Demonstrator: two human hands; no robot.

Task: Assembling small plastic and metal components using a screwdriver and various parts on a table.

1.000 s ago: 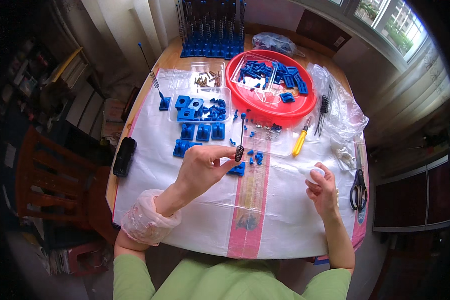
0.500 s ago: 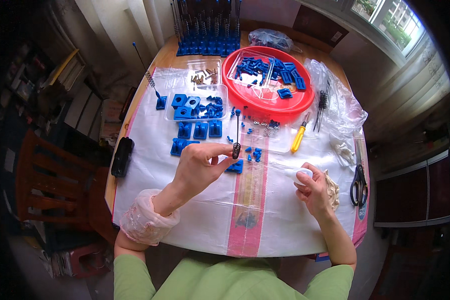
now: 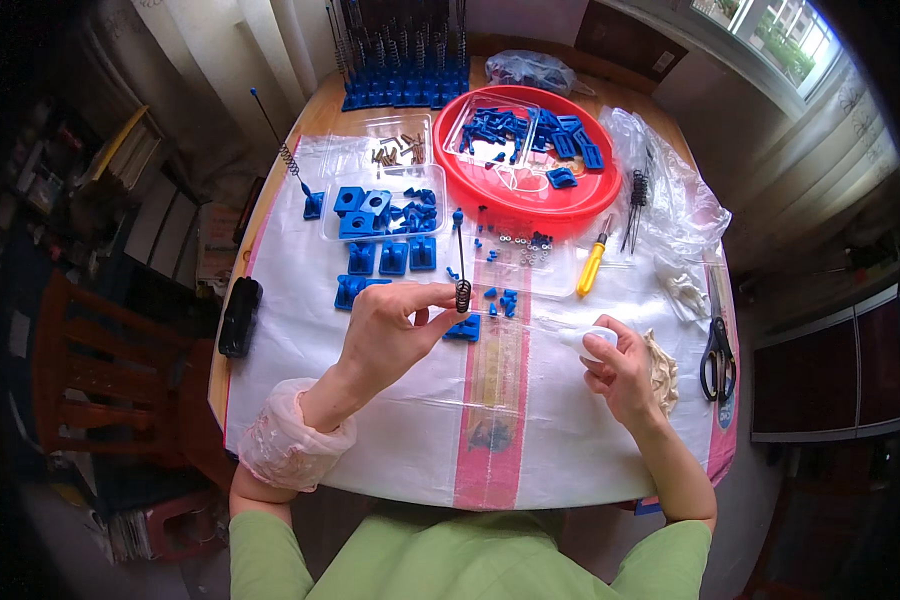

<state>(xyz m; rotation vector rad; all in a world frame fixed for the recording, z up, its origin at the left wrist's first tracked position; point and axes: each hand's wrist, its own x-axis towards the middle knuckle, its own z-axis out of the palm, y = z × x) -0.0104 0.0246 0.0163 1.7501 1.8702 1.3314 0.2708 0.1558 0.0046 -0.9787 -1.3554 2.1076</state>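
My left hand [image 3: 385, 330], at the middle of the table, pinches a black spring rod [image 3: 461, 258] by its coil between thumb and forefinger. The rod stands nearly upright, with a small blue tip at its top. Just under those fingers is a blue plastic base [image 3: 465, 328], partly hidden; whether the coil touches it I cannot tell. On the right, my right hand [image 3: 625, 375] is closed round a small white bottle [image 3: 598, 344] tilted to the left. Small blue parts [image 3: 508, 302] lie to the right of the rod.
Blue bases [image 3: 393, 257] and a clear tray [image 3: 440, 200] of blue parts sit at left. A red basin [image 3: 610, 200] stands behind. A yellow screwdriver [image 3: 591, 270], black scissors [image 3: 717, 365], a crumpled cloth [image 3: 662, 375] and plastic bags lie right. Finished-looking spring pieces [image 3: 405, 85] crowd the back.
The view has shifted slightly. Both hands keep their holds, and the white bottle in my right hand is tipped a little further left.
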